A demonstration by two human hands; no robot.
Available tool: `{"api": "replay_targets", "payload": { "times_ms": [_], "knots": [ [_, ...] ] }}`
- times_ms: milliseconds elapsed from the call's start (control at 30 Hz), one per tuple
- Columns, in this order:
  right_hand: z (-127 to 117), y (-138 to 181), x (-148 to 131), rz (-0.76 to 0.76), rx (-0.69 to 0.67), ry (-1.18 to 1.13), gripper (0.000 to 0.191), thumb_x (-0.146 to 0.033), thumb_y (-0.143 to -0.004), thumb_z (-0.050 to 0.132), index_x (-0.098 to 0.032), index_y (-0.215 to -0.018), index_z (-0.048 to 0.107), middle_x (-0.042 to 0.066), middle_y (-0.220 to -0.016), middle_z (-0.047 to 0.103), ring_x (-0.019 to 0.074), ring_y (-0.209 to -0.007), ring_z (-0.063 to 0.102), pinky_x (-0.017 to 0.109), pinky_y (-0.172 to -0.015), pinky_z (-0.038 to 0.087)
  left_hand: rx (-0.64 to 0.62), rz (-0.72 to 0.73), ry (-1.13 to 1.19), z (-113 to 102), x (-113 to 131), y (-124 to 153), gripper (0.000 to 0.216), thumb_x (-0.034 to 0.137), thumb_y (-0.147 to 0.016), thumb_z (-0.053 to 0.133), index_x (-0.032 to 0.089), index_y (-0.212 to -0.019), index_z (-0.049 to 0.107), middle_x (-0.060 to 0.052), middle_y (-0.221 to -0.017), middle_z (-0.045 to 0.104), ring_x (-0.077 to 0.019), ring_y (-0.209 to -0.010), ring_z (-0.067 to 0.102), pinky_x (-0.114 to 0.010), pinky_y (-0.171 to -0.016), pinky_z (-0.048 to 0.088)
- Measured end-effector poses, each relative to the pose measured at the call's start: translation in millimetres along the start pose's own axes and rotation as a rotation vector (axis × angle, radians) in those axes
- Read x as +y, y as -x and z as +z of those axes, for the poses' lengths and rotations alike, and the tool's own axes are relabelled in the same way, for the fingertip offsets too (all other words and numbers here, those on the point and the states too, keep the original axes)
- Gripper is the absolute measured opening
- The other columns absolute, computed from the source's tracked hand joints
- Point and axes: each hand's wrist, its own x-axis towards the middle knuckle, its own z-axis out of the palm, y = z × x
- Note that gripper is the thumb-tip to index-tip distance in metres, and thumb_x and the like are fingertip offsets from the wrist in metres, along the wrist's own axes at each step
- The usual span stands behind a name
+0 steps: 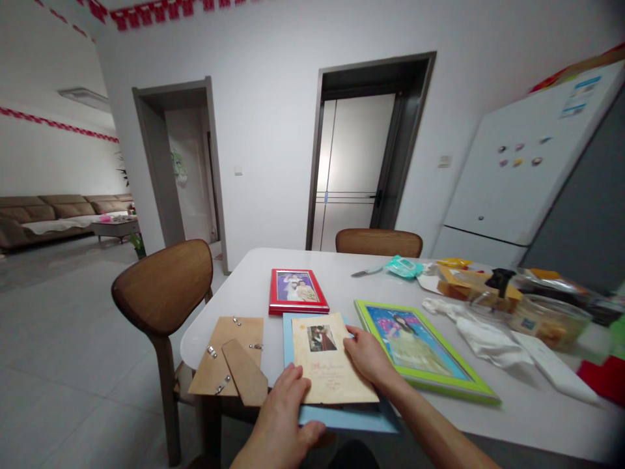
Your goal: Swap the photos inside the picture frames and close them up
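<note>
A cream printed sheet with a small photo (328,371) lies over a light-blue picture frame (349,419), whose left and lower edges show beneath it. My left hand (286,417) is closed at the frame's lower left corner, its fingertips by the sheet's left edge. On the other side, my right hand (370,357) pinches the sheet's right edge with curled fingers. To the left rests a brown backing board (215,355) with metal clips and a stand leg. A red framed photo (297,291) lies behind the sheet, and a green framed photo (422,345) is to the right.
On the white table (244,286) are a knife (366,271), a teal wipes pack (404,266), crumpled white tissue (493,342) and a clear plastic tub (549,322). Wooden chairs stand at the left (166,286) and far side (378,241).
</note>
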Motion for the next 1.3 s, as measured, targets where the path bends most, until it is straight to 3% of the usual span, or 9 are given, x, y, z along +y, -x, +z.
{"api": "replay_targets", "payload": {
  "times_ms": [167, 300, 500, 733, 967, 1300],
  "knots": [
    [0, 8, 0, -0.151, 0.078, 0.215, 0.036, -0.021, -0.069, 0.041, -0.014, -0.101, 0.055, 0.009, -0.090, 0.062, 0.0179, -0.079, 0.056, 0.024, -0.069, 0.037, -0.079, 0.040, -0.148, -4, 7, 0, 0.058, 0.024, -0.058, 0.059, 0.010, -0.114, 0.046, -0.012, -0.128, 0.037, -0.0243, -0.121, 0.027, -0.039, -0.101, 0.020],
    [0, 7, 10, -0.109, 0.106, 0.284, 0.050, -0.024, -0.067, 0.046, -0.013, -0.116, 0.042, 0.008, -0.085, 0.062, 0.0179, -0.075, 0.055, 0.026, -0.066, 0.036, -0.069, 0.039, -0.190, -2, 6, -1, 0.060, 0.024, -0.058, 0.060, 0.012, -0.114, 0.045, -0.010, -0.129, 0.037, -0.0245, -0.120, 0.028, -0.039, -0.101, 0.020],
    [-3, -4, 20, -0.009, 0.054, 0.112, 0.055, -0.022, -0.065, 0.045, -0.012, -0.119, 0.040, 0.000, -0.063, 0.058, 0.0129, -0.059, 0.053, 0.022, -0.056, 0.035, -0.072, 0.031, -0.189, -3, 7, 0, 0.059, 0.022, -0.057, 0.061, 0.011, -0.113, 0.045, -0.012, -0.130, 0.035, -0.0230, -0.119, 0.029, -0.036, -0.101, 0.022],
    [-4, -6, 17, -0.005, 0.014, 0.121, 0.041, -0.022, -0.063, 0.045, -0.011, -0.100, 0.059, 0.006, -0.073, 0.063, 0.0139, -0.063, 0.055, 0.022, -0.058, 0.037, -0.076, 0.042, -0.174, -3, 4, -1, 0.032, 0.017, -0.056, 0.061, 0.017, -0.087, 0.053, -0.007, -0.129, 0.038, -0.0213, -0.120, 0.028, -0.036, -0.100, 0.022],
    [-2, -7, 20, 0.091, -0.066, -0.117, 0.047, -0.019, -0.064, 0.043, -0.011, -0.109, 0.051, 0.003, -0.068, 0.062, 0.0112, -0.053, 0.053, 0.020, -0.048, 0.035, -0.057, 0.054, -0.129, -3, 0, -2, 0.031, 0.014, -0.053, 0.063, 0.019, -0.081, 0.051, -0.007, -0.126, 0.041, -0.0192, -0.119, 0.031, -0.032, -0.099, 0.024],
    [3, 15, 1, -0.222, 0.037, 0.431, 0.026, -0.036, -0.070, 0.048, -0.020, -0.082, 0.064, 0.007, -0.085, 0.057, 0.0171, -0.078, 0.051, 0.025, -0.070, 0.034, -0.120, 0.079, -0.142, -12, 2, -1, 0.031, 0.013, -0.056, 0.060, 0.019, -0.085, 0.050, -0.005, -0.127, 0.040, -0.0185, -0.121, 0.028, -0.033, -0.100, 0.022]
  ]
}}
